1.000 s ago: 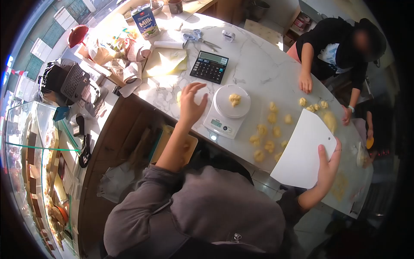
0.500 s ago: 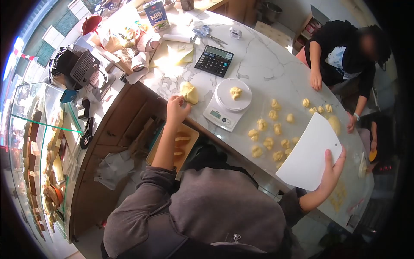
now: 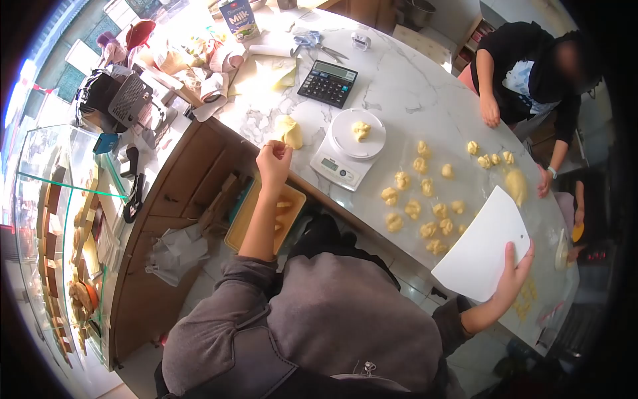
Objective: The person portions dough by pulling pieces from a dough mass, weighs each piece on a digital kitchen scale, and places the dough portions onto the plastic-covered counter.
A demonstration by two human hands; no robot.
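My right hand (image 3: 510, 274) grips a large white dough scraper (image 3: 482, 243) by its edge, with the thumb on its face, over the right part of the counter. My left hand (image 3: 274, 159) is closed, its fingers curled beside a bigger lump of dough (image 3: 290, 130) near the counter edge; what the fingers hold, if anything, is hidden. A white digital scale (image 3: 337, 169) stands between my hands with a small dough piece (image 3: 361, 131) on its round plate. Several dough pieces (image 3: 426, 187) lie spread out to the right of the scale.
Behind the scale lies a black calculator (image 3: 327, 82), with scissors (image 3: 320, 43) and a milk carton (image 3: 240, 21) farther back. A co-worker (image 3: 531, 80) leans at the far right side, a hand near a larger dough mass (image 3: 516, 186). A tray (image 3: 236, 233) sits below the counter.
My left hand has drawn slightly down from the dough lump and its fingers have curled in. The scraper in my right hand has shifted slightly right and down.
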